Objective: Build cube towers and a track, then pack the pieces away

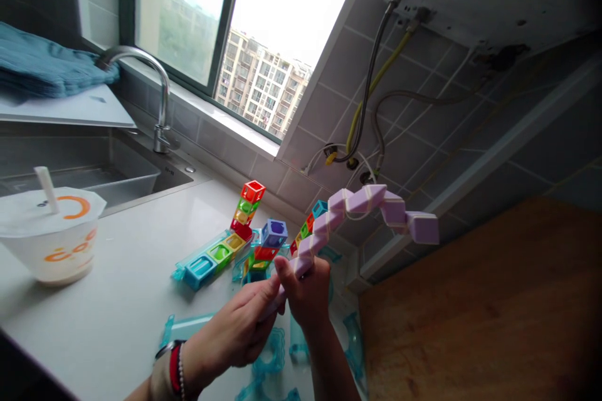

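Observation:
A light-purple twist snake puzzle (321, 226) made of wedge-shaped segments is raised above the counter. Its far part arches up to the right, and the free end hangs by the tiled wall. My left hand (244, 322) is closed round the lower end, with a watch, a red band and a beaded bracelet on the wrist. Just beyond it, my right hand (310, 291) grips the puzzle, thumb laid along the segments. The fingers of both hands partly hide the lower segments.
Colourful hollow toy cubes (219, 254) and clear teal track pieces (192, 326) lie on the white counter (126, 276) around my hands. A lidded drink cup (61, 244) with a straw stands at left, near the sink (132, 166) and faucet (162, 100). A wooden board (484, 307) is at right.

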A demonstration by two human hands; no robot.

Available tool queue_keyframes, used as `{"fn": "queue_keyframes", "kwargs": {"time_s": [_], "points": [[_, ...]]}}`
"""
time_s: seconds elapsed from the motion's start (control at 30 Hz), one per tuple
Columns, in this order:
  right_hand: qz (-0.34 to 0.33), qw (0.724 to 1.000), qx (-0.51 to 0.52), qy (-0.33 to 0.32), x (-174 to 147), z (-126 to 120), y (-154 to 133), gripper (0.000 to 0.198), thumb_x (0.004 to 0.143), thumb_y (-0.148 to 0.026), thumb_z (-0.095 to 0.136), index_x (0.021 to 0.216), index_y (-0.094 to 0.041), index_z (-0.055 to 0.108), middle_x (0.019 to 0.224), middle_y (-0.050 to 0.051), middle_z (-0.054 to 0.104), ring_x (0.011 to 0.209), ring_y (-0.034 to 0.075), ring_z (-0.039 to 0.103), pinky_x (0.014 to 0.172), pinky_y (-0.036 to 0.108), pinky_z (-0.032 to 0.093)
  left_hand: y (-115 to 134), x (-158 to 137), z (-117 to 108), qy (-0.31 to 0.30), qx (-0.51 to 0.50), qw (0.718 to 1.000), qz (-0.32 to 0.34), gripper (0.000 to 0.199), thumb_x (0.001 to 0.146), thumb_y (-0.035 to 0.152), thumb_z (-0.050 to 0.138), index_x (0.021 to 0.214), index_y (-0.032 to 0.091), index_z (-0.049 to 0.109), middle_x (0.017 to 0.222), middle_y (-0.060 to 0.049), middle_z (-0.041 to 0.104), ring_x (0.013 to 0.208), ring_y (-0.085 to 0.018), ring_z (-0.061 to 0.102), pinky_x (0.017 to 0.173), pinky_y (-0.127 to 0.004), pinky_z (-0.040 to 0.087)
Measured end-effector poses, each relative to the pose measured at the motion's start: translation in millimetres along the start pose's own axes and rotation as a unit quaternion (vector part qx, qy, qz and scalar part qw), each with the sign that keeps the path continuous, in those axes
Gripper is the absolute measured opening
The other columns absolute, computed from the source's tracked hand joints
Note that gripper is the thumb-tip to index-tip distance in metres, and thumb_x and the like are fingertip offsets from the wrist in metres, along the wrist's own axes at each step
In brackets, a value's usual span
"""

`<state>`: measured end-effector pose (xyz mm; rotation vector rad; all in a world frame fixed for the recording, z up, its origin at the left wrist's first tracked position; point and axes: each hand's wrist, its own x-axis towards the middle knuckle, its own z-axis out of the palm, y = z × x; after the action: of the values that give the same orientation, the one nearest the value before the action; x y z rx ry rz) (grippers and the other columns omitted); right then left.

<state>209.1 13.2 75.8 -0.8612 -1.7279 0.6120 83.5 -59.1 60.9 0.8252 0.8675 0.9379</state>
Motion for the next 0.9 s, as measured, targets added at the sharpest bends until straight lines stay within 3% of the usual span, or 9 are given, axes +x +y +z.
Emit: {"fn": "queue_keyframes", "kwargs": {"time_s": [0.17, 0.27, 0.33, 0.4, 0.5, 0.6, 0.73, 0.83, 0.9], "points": [[-0.076, 0.996, 0.023, -0.035, -1, -4, 1, 0.059, 0.078, -0.048, 0.080, 0.050, -0.021, 0.036, 0.048, -0.007, 0.035, 0.046, 0.007, 0.032, 0.047, 0.024, 0.027, 2, -3, -5, -0.019, 0.005, 1.000, -0.023, 0.067, 0.076, 0.089, 0.055, 0.086, 0.022, 0.051, 0.045, 0.013, 0.033, 0.035, -0.005, 0.018, 0.031, -0.015, 0.016], [-0.069, 0.996, 0.030, -0.054, -5, -7, 2, 0.051, 0.079, -0.048, 0.080, 0.054, -0.022, 0.044, 0.050, -0.006, 0.042, 0.047, 0.009, 0.038, 0.048, 0.024, 0.033, 7, -6, -6, -0.059, 0.058, 0.997, 0.007, 0.067, 0.086, 0.086, 0.043, 0.088, 0.020, 0.055, 0.042, 0.008, 0.043, 0.033, -0.008, 0.034, 0.033, -0.017, 0.025], [-0.020, 0.999, 0.035, -0.035, -6, -7, 3, 0.043, 0.080, -0.048, 0.079, 0.061, -0.022, 0.050, 0.053, -0.005, 0.047, 0.048, 0.011, 0.042, 0.048, 0.025, 0.037, 11, -8, -8, -0.054, 0.105, 0.992, 0.053, 0.070, 0.093, 0.082, 0.032, 0.098, 0.017, 0.059, 0.050, 0.002, 0.056, 0.037, -0.011, 0.047, 0.037, -0.018, 0.033], [0.027, 0.999, 0.043, -0.006, -5, -7, 3, 0.041, 0.081, -0.048, 0.078, 0.064, -0.022, 0.051, 0.054, -0.005, 0.047, 0.048, 0.012, 0.044, 0.048, 0.025, 0.038, 14, -11, -10, -0.009, 0.155, 0.980, 0.126, 0.066, 0.099, 0.074, 0.032, 0.119, 0.017, 0.057, 0.062, 0.000, 0.063, 0.045, -0.012, 0.055, 0.045, -0.019, 0.042], [0.064, 0.996, 0.060, 0.019, 0, -8, 0, 0.046, 0.085, -0.047, 0.073, 0.059, -0.022, 0.045, 0.052, -0.006, 0.041, 0.049, 0.010, 0.039, 0.049, 0.025, 0.035, 16, -17, -14, 0.041, 0.242, 0.943, 0.225, 0.059, 0.097, 0.060, 0.059, 0.143, 0.024, 0.046, 0.084, 0.000, 0.067, 0.058, -0.013, 0.062, 0.053, -0.021, 0.051], [0.108, 0.989, 0.098, 0.022, 5, -9, -2, 0.048, 0.087, -0.048, 0.070, 0.058, -0.022, 0.043, 0.053, -0.007, 0.036, 0.051, 0.009, 0.032, 0.048, 0.024, 0.029, 18, -21, -15, 0.057, 0.323, 0.891, 0.314, 0.049, 0.089, 0.044, 0.077, 0.132, 0.027, 0.060, 0.103, -0.004, 0.069, 0.070, -0.014, 0.067, 0.058, -0.021, 0.056], [0.156, 0.976, 0.151, 0.017, 5, -4, -4, 0.048, 0.087, -0.049, 0.070, 0.058, -0.021, 0.044, 0.054, -0.007, 0.035, 0.052, 0.009, 0.030, 0.048, 0.024, 0.027, 17, -20, -15, 0.100, 0.369, 0.824, 0.418, 0.030, 0.090, 0.031, 0.078, 0.119, 0.027, 0.071, 0.102, -0.003, 0.073, 0.072, -0.012, 0.067, 0.062, -0.019, 0.058], [0.147, 0.974, 0.171, -0.007, 3, 0, -9, 0.048, 0.088, -0.048, 0.070, 0.058, -0.021, 0.044, 0.054, -0.006, 0.037, 0.052, 0.009, 0.031, 0.048, 0.023, 0.026, 14, -16, -17, 0.146, 0.348, 0.820, 0.430, 0.022, 0.092, 0.030, 0.076, 0.113, 0.026, 0.072, 0.094, -0.002, 0.074, 0.074, -0.013, 0.069, 0.065, -0.020, 0.058], [0.138, 0.974, 0.177, -0.025, 2, 1, -13, 0.048, 0.089, -0.048, 0.070, 0.058, -0.020, 0.046, 0.055, -0.006, 0.038, 0.052, 0.009, 0.033, 0.048, 0.023, 0.027, 13, -13, -19, 0.148, 0.310, 0.848, 0.405, 0.016, 0.095, 0.035, 0.072, 0.104, 0.022, 0.072, 0.084, -0.002, 0.072, 0.070, -0.014, 0.067, 0.062, -0.021, 0.056]]}}
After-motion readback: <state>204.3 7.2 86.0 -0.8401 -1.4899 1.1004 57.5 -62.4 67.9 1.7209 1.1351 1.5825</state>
